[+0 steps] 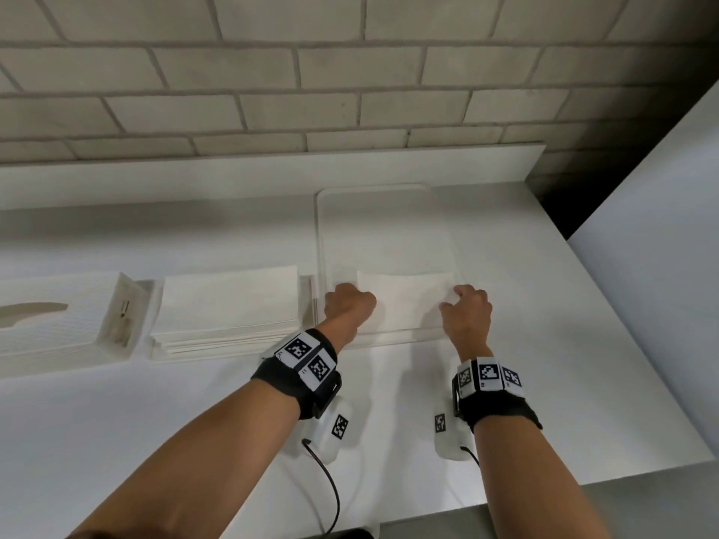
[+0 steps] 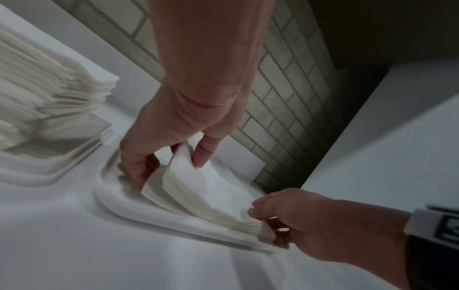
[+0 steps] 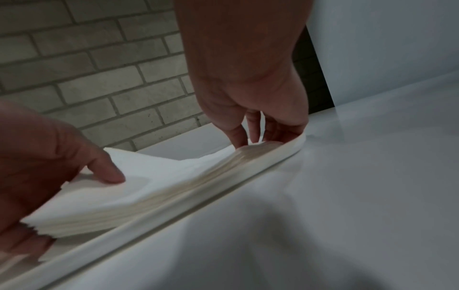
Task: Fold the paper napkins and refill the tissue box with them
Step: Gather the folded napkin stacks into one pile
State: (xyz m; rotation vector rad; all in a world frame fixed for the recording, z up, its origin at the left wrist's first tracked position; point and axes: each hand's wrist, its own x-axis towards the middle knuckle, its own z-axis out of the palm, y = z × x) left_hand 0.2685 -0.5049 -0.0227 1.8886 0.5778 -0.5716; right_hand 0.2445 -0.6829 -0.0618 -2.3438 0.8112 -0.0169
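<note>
A small stack of folded white napkins (image 1: pixel 404 301) lies at the near end of a white tray (image 1: pixel 385 227) on the counter. My left hand (image 1: pixel 350 305) grips the stack's left end, thumb on top and fingers underneath (image 2: pixel 139 172). My right hand (image 1: pixel 465 309) grips its right end in the same way, and the stack (image 3: pixel 149 188) bends upward in the middle. A larger stack of unfolded napkins (image 1: pixel 229 305) sits left of the tray. The white tissue box (image 1: pixel 50 324) lies at the far left, its end flap open.
A low white ledge and a brick wall (image 1: pixel 272 91) run behind the counter. A tall white panel (image 1: pixel 661 227) rises at the right, past the counter's right edge (image 1: pixel 642 363). Cables hang from both wrist cameras near the front edge.
</note>
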